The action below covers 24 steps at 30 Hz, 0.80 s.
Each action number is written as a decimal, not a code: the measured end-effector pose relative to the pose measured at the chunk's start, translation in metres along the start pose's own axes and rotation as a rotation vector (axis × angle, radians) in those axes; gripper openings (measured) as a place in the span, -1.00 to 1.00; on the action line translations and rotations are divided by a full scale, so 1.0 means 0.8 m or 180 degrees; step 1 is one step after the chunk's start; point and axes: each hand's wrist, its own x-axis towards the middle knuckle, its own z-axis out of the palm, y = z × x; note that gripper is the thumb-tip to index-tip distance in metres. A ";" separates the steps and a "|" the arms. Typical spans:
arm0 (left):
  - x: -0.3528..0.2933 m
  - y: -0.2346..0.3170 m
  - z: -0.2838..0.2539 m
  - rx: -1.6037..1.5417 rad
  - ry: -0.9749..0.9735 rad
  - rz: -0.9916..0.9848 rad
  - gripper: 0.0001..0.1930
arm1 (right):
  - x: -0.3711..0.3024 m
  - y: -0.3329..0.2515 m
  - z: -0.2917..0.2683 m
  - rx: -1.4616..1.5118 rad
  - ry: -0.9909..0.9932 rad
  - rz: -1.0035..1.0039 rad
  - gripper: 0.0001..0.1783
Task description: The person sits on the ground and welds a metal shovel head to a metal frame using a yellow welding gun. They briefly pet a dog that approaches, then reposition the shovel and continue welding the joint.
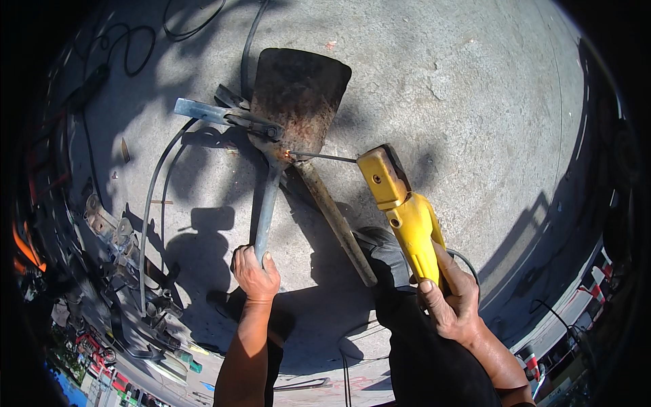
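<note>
A rusty shovel blade (298, 95) lies at the far middle. My left hand (256, 273) is closed around the lower end of a grey metal pipe (269, 207), whose upper end meets the neck of the blade. My right hand (453, 298) grips a yellow welding electrode holder (410, 230). From its jaws a thin welding rod (325, 157) reaches left to the blade's neck, where a small orange glow shows. A metal clamp (234, 117) sits at the neck's left side. A second, weathered pipe (336, 220) slants from under the blade toward my leg.
Black cables (150, 197) run over the concrete floor (488, 88) at left. Metal parts and tools (125, 244) are heaped along the left side. My dark trouser leg (420, 339) is close below the electrode holder. Red-and-white objects (597, 285) stand at the right rim.
</note>
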 end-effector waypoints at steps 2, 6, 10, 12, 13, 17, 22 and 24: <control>-0.001 -0.002 0.001 0.0014 0.0005 0.0013 -0.57 | 0.000 0.000 0.000 -0.0004 0.0001 -0.0010 -0.36; 0.000 -0.003 0.002 0.0036 0.0027 0.0063 -0.58 | 0.000 0.002 0.001 -0.0012 0.0010 -0.0033 -0.36; -0.001 -0.003 0.002 0.0023 0.0025 0.0064 -0.59 | 0.000 0.000 0.001 0.0004 0.0018 0.0025 -0.37; -0.002 -0.005 0.003 0.0027 0.0024 0.0065 -0.59 | 0.001 -0.002 0.001 0.0014 0.0002 0.0049 -0.37; -0.002 -0.004 0.003 0.0028 0.0021 0.0069 -0.59 | 0.001 -0.002 0.001 0.0019 -0.0003 0.0062 -0.37; -0.001 -0.003 0.001 0.0040 -0.0007 0.0064 -0.60 | 0.001 -0.001 0.001 0.0031 -0.0005 0.0042 -0.37; -0.001 -0.004 0.002 0.0012 -0.0008 0.0059 -0.60 | 0.002 -0.003 0.002 0.0026 0.0001 0.0051 -0.37; -0.002 -0.005 0.002 0.0032 0.0002 0.0063 -0.60 | 0.002 -0.002 0.002 0.0021 -0.0006 0.0075 -0.37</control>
